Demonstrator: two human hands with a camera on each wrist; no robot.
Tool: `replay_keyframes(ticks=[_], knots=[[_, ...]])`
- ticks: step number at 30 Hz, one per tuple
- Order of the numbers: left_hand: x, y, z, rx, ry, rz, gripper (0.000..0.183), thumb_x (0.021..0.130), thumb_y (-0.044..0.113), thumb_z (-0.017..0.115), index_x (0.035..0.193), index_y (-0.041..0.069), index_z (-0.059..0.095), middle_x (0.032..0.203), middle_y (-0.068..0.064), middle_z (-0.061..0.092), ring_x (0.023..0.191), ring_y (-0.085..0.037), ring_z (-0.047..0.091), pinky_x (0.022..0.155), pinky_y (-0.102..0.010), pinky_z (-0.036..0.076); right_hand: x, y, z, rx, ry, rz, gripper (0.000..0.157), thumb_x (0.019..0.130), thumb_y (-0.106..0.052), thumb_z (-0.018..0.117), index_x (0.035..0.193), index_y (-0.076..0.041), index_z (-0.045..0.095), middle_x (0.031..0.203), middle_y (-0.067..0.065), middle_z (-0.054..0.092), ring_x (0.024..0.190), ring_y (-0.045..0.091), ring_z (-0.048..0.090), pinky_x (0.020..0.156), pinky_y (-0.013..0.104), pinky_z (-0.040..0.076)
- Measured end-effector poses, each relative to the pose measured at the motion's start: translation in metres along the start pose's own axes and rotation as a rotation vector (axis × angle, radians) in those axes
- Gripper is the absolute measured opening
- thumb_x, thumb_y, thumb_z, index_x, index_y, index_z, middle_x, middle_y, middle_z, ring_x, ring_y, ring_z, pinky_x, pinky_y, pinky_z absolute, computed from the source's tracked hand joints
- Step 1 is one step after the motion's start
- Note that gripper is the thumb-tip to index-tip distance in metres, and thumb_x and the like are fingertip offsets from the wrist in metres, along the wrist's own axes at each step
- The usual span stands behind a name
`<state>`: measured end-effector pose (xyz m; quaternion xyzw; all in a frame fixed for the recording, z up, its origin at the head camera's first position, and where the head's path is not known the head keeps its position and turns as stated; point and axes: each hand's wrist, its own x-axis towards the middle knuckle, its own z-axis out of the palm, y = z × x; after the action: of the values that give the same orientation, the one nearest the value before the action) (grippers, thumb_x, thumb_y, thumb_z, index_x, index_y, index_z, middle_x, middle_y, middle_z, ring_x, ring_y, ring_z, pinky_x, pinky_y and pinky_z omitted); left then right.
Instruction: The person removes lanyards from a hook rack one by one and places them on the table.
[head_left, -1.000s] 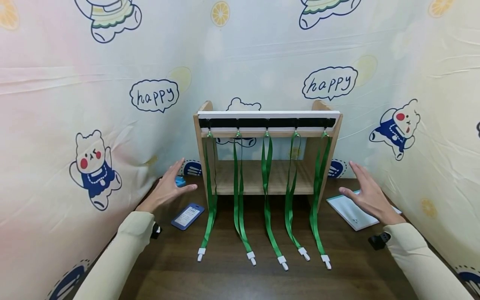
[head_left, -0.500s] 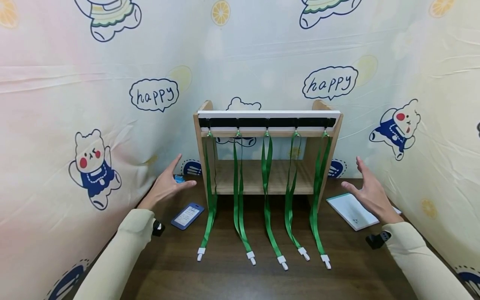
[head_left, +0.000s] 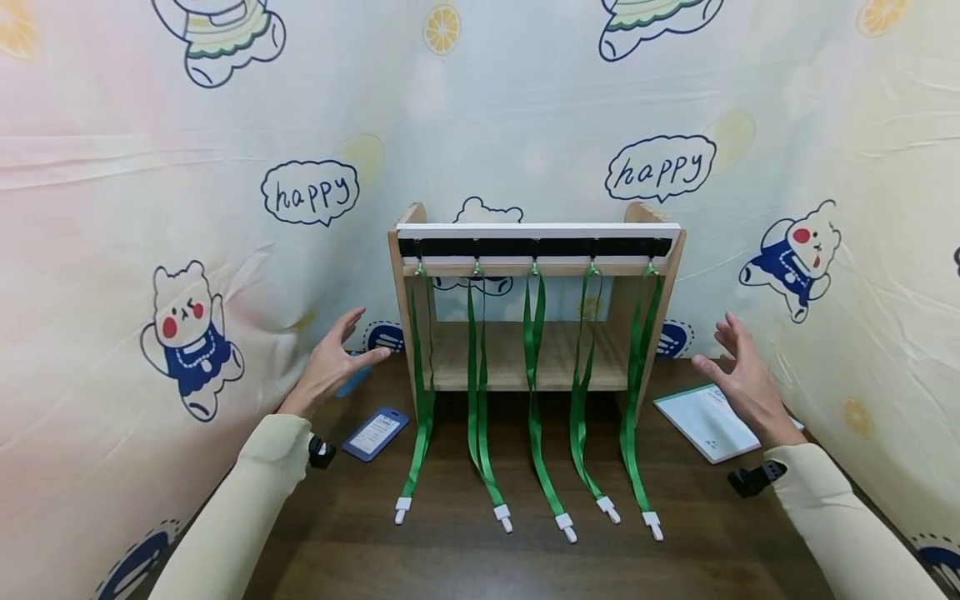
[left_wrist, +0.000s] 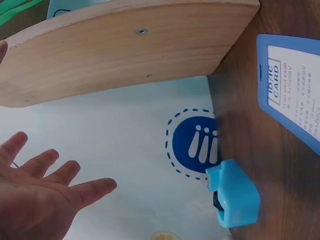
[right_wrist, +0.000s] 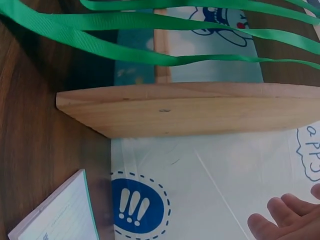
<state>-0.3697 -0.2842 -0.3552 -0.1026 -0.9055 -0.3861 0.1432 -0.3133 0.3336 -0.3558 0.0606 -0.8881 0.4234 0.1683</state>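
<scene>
My left hand (head_left: 330,367) hovers left of a wooden rack (head_left: 525,354), fingers spread and holding nothing. Below it lies a blue card holder (head_left: 375,433) with a white ID/IC card inside; behind it is a light-blue tape dispenser (left_wrist: 241,200), partly hidden by the hand in the head view. On the rack's other side, my right hand (head_left: 746,387) is raised above a notepad (head_left: 705,423), fingers loosely bent, nothing in them. Several green lanyards (head_left: 534,333) hang from hooks on the rack's black strip (head_left: 502,247), their white clips (head_left: 566,527) lying toward the front.
The rack stands at the back of a dark wooden table (head_left: 465,567), its side panels (left_wrist: 125,50) between the hands and the lanyards. A printed cloth (head_left: 495,108) encloses the back and both sides close to the arms.
Both hands stay raised beside the rack with small shifts. The left fingers have drawn closer together, and the right hand has moved slightly right with its fingers a little more bent.
</scene>
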Motion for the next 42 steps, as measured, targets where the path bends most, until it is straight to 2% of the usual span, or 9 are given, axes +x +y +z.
replay_keyframes(ticks=[10,17,22,24,27,30,36,42], knots=[[0.0,0.009,0.0,-0.061,-0.045,-0.008,0.095,0.089,0.052,0.071,0.163,0.028,0.018,0.17,-0.014,0.022,0.155,-0.044,0.022,0.119,-0.073,0.022,0.001,-0.003,0.001,0.211,0.007,0.009,0.089,0.101,-0.045,0.054,0.164,-0.025,-0.005,0.172,0.017,0.005,0.156,0.044,0.012,0.122,0.071,0.013],[0.004,0.014,0.001,-0.161,-0.067,-0.032,0.095,0.089,0.053,0.071,0.163,0.032,0.016,0.17,-0.011,0.024,0.155,-0.042,0.024,0.12,-0.071,0.023,0.002,-0.014,0.002,0.295,0.006,0.023,0.083,0.103,-0.041,0.053,0.164,-0.025,0.0,0.172,0.014,0.011,0.157,0.036,0.016,0.125,0.066,0.016],[0.006,0.018,0.001,-0.207,-0.068,-0.016,0.093,0.091,0.049,0.07,0.163,0.031,0.015,0.169,-0.013,0.025,0.153,-0.046,0.026,0.12,-0.069,0.027,0.001,-0.022,0.003,0.352,0.021,0.012,0.077,0.104,-0.037,0.053,0.163,-0.022,0.006,0.171,0.014,0.016,0.157,0.031,0.02,0.13,0.053,0.018],[0.007,0.021,0.001,-0.233,-0.066,-0.007,0.092,0.092,0.047,0.071,0.163,0.03,0.016,0.168,-0.013,0.027,0.153,-0.044,0.028,0.121,-0.067,0.028,0.001,-0.024,0.004,0.371,0.027,-0.002,0.074,0.104,-0.034,0.053,0.163,-0.021,0.01,0.17,0.013,0.018,0.157,0.028,0.022,0.13,0.04,0.022],[0.007,0.025,0.0,-0.271,-0.066,0.004,0.09,0.092,0.044,0.071,0.163,0.028,0.018,0.167,-0.013,0.03,0.153,-0.042,0.03,0.121,-0.065,0.029,0.0,-0.026,0.004,0.431,0.03,-0.04,0.072,0.104,-0.029,0.055,0.162,-0.017,0.015,0.166,0.012,0.025,0.153,0.022,0.029,0.123,0.02,0.03],[0.009,0.027,0.0,-0.295,-0.063,0.01,0.088,0.093,0.042,0.071,0.163,0.026,0.02,0.167,-0.014,0.031,0.153,-0.041,0.031,0.122,-0.064,0.03,0.0,-0.027,0.005,0.511,0.02,-0.08,0.068,0.104,-0.024,0.056,0.16,-0.014,0.019,0.158,0.007,0.035,0.145,0.013,0.037,0.113,0.009,0.036],[0.012,0.031,0.002,-0.322,-0.043,0.006,0.086,0.093,0.045,0.07,0.161,0.019,0.026,0.165,-0.012,0.035,0.152,-0.038,0.033,0.123,-0.061,0.029,0.0,-0.029,0.005,0.624,0.001,-0.121,0.059,0.104,-0.018,0.055,0.155,-0.011,0.027,0.139,-0.012,0.048,0.132,0.004,0.046,0.1,0.005,0.042],[0.016,0.035,0.006,-0.334,-0.01,-0.011,0.083,0.092,0.048,0.07,0.16,0.019,0.031,0.163,-0.009,0.04,0.151,-0.032,0.038,0.123,-0.058,0.031,0.0,-0.035,0.006,0.724,0.0,-0.17,0.048,0.103,-0.012,0.055,0.147,-0.012,0.035,0.135,-0.01,0.052,0.126,0.0,0.054,0.098,0.005,0.046]])
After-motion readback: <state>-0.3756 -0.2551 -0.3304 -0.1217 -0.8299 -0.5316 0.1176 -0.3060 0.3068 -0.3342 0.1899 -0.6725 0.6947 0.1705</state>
